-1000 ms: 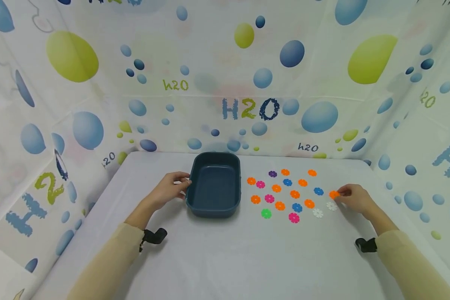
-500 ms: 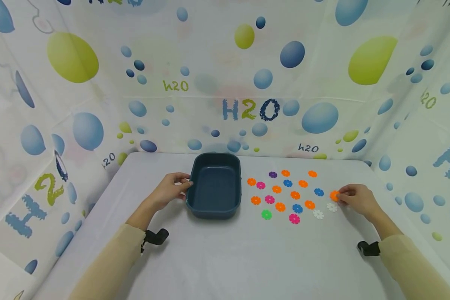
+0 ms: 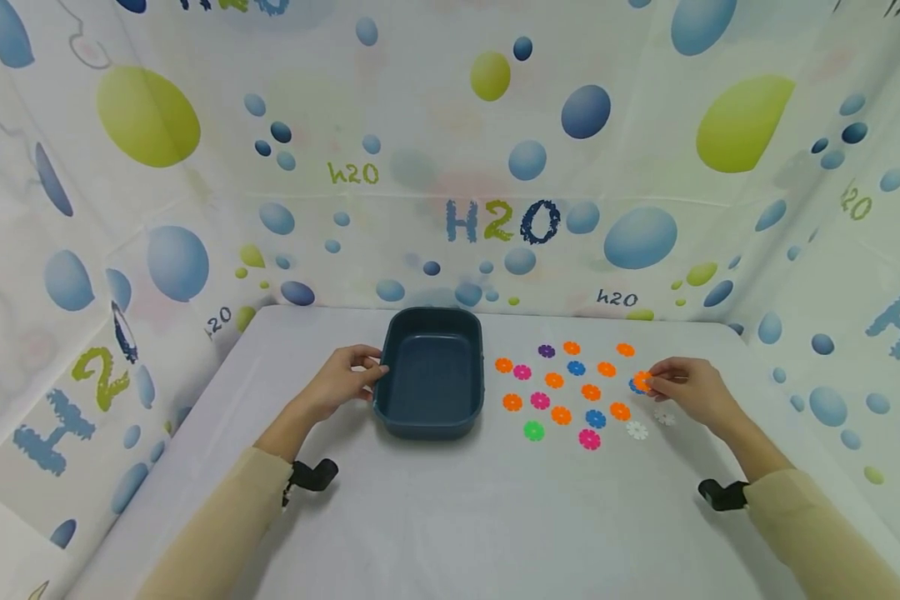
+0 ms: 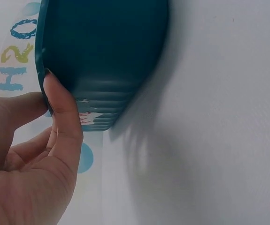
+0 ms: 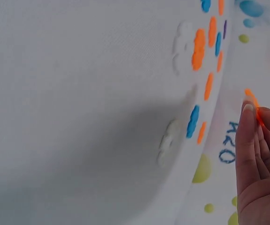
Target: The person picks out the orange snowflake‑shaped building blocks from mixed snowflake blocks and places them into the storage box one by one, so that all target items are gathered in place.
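A dark blue rectangular plastic tub [image 3: 428,430] stands on the white tablecloth. My left hand [image 3: 341,382] pinches its left rim between thumb and fingers, and the left wrist view shows the thumb [image 4: 64,101] against the tub's wall. In my right hand [image 3: 693,390] an orange flower-shaped disc [image 3: 641,382] is pinched between thumb and fingertips. The right wrist view has this disc [image 5: 251,97] raised off the cloth, seen nearly edge-on. In the head view it overlaps a blue flower-shaped disc [image 3: 633,387].
Several flower-shaped discs lie flat and spread out right of the tub, including a green one [image 3: 534,431], a purple one [image 3: 546,352], a pink one [image 3: 589,439] and a white one [image 3: 637,430]. A curtain [image 3: 420,100] with printed bubbles surrounds the table's back and sides.
My right hand has lifted the orange disc from the right end of the spread and moved left with it, over the blue disc. The left hand keeps its grip on the tub.
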Available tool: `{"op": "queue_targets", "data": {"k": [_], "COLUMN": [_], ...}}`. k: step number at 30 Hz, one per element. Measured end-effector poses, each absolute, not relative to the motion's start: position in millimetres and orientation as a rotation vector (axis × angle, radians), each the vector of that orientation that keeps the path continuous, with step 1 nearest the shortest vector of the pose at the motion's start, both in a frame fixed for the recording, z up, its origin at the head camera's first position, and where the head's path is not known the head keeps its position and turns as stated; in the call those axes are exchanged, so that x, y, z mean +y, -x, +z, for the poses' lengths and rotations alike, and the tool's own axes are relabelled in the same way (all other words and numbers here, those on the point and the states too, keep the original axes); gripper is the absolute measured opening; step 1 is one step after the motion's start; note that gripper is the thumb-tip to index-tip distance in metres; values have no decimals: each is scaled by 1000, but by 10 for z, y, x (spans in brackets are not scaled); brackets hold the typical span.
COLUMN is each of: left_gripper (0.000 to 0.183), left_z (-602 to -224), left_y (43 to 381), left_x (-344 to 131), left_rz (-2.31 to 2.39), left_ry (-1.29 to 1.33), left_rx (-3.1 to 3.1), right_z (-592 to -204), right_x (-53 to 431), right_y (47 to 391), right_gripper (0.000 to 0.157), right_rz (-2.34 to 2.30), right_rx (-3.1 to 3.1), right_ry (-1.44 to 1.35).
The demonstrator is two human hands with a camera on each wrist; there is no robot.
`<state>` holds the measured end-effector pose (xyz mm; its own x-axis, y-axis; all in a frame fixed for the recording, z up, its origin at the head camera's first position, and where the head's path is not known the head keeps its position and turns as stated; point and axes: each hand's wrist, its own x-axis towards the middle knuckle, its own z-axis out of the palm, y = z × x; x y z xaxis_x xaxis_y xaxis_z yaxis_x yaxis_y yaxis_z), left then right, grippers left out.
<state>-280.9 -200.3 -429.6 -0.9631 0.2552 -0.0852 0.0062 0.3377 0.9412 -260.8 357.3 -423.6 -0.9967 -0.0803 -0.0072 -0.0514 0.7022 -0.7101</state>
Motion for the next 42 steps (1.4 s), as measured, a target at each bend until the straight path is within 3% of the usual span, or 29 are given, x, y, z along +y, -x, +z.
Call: {"op": "queue_targets", "data": {"k": [24, 42], "left_gripper": [46, 46], "left_z": [-4267, -4305], "left_y": [2828, 2825], "left_x": [-1999, -1997], "left_rz": [1648, 1664], "left_ry": [-234, -214], "left_rx": [2405, 2399], "right_z": [-4012, -4052], "right_x": [2877, 2324], "right_y": [2683, 2739], "right_gripper": [22, 17], "right_rz": [-1315, -1432], "right_rx": [2809, 2673], "right_ry": [407, 570]}}
